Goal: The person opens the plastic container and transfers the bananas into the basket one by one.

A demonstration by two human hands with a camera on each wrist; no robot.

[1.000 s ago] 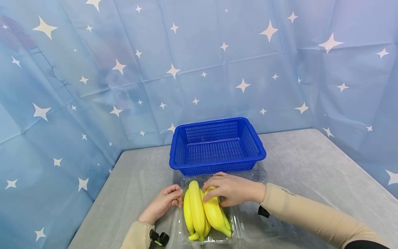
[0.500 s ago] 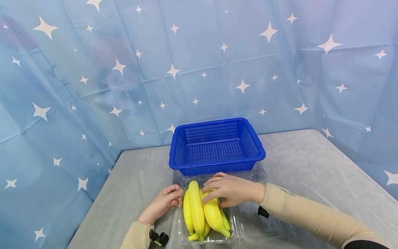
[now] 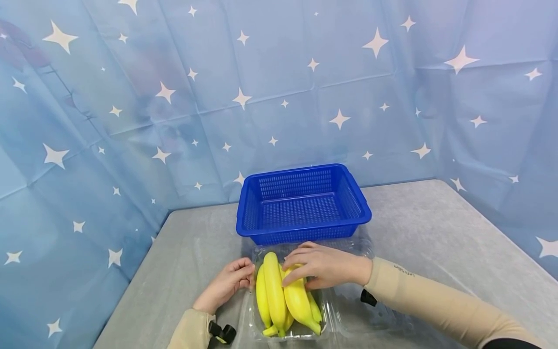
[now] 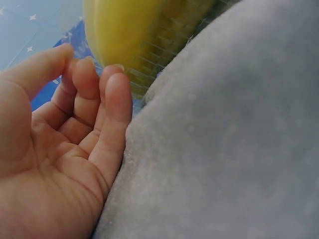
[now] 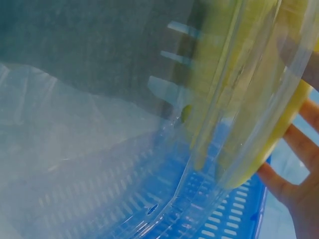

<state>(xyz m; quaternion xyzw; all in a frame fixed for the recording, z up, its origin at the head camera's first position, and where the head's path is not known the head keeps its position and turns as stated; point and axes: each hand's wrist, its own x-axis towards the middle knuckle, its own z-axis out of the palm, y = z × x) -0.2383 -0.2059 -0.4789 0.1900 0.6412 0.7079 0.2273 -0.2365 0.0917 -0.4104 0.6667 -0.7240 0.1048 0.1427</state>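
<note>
The right hand (image 3: 329,266) is gripping one of the bananas (image 3: 275,291), its fingers curling over the smooth, rounded skin near the upper end. The bananas are lying lengthwise, close together, inside a clear box (image 3: 329,317) of thin, glossy plastic (its ridged rim is catching white glints). They are bowing gently and tapering to narrow tips at the near end, glowing an even, bright yellow. The left hand (image 3: 224,285) is pinching the box's left edge, its fingers bending toward the thumb.

Just beyond the box, a blue basket (image 3: 305,236) of stiff plastic is standing, its rectangular walls and floor showing rows of small slots. Everything is resting on a grey, softly mottled surface (image 3: 418,228). Beige sleeves (image 3: 436,295) are covering both forearms, fitting closely. Behind, a creased blue cloth (image 3: 283,72) is hanging, showing pale four-pointed stars and straight fold lines.
</note>
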